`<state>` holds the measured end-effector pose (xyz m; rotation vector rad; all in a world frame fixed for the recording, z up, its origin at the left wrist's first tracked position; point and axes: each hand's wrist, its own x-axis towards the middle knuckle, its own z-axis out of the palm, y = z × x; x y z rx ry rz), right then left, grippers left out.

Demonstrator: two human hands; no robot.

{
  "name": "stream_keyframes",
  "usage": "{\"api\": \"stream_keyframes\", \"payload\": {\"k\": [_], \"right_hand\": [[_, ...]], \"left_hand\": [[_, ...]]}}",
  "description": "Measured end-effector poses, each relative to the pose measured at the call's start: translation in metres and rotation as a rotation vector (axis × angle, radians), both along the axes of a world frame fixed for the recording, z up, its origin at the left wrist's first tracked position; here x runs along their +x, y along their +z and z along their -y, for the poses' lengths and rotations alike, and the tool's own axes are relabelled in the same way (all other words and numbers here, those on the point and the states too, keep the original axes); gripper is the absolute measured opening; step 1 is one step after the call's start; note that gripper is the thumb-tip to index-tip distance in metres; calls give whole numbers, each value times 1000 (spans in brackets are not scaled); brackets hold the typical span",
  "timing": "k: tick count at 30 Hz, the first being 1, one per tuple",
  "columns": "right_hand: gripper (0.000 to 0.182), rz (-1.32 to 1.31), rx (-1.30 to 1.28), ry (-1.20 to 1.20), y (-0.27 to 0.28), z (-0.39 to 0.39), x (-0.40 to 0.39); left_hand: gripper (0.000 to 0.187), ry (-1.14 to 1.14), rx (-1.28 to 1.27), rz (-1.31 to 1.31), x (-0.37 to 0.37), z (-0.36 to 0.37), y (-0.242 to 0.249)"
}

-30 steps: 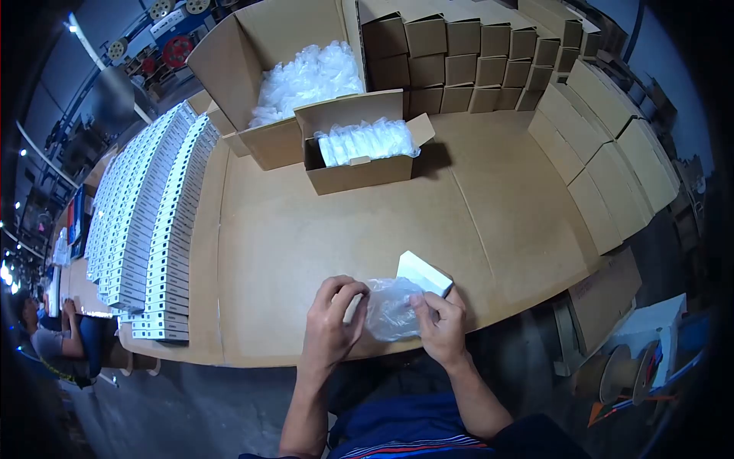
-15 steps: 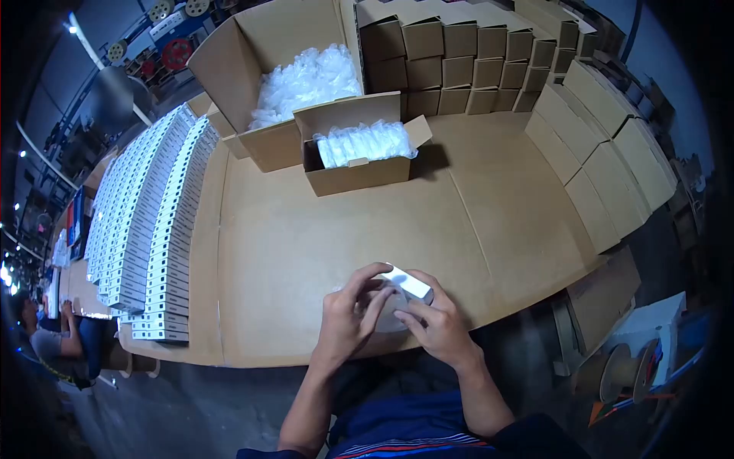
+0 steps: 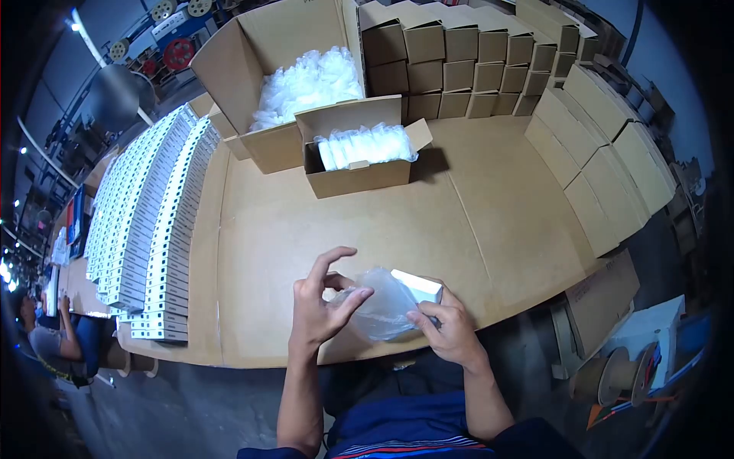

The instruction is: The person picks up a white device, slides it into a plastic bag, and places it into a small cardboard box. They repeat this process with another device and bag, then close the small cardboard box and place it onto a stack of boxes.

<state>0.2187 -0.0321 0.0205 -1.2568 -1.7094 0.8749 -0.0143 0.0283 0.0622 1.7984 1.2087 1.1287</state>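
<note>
White small box (image 3: 417, 286) — clear plastic bag (image 3: 380, 307), brown tabletop (image 3: 344, 222), black-dotted white stacks (image 3: 138, 222)

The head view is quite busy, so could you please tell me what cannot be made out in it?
All in the head view:
- White box: its lower right part, hidden by the right hand.
- Clear bag: its mouth, lost in crumpled film.
- Small carton: its floor, hidden by wrapped pieces.
- Stacked boxes: their print, too small.

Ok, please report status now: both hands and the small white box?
Left hand spread open at the plastic bag. Right hand holding white box and bag. Nothing seen blocking the hands.
</note>
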Motion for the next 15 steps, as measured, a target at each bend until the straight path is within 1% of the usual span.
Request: {"api": "stream_keyframes", "payload": {"k": [2, 3, 7, 10, 13, 14, 15], "right_hand": [[20, -5, -37, 5, 1, -1, 0], [20, -8, -57, 10, 1, -1, 0], [21, -47, 2, 54, -4, -2, 0], [21, -67, 43, 38, -5, -3, -1], [22, -59, 36, -30, -7, -3, 1], [23, -68, 33, -63, -10, -3, 1], [24, -77, 29, -97, -13, -3, 1]], "left_hand": [[34, -71, 14, 101, -1, -1, -15], [35, -32, 42, 105, 1, -2, -22], [38, -142, -158, -13, -3, -2, -8], [37, -164, 62, 82, 1, -5, -16], [36, 21, 193, 167, 3, -4, -12], [45, 34, 213, 278, -3, -8, -27], [58, 90, 213, 366, -4, -8, -31]]}}
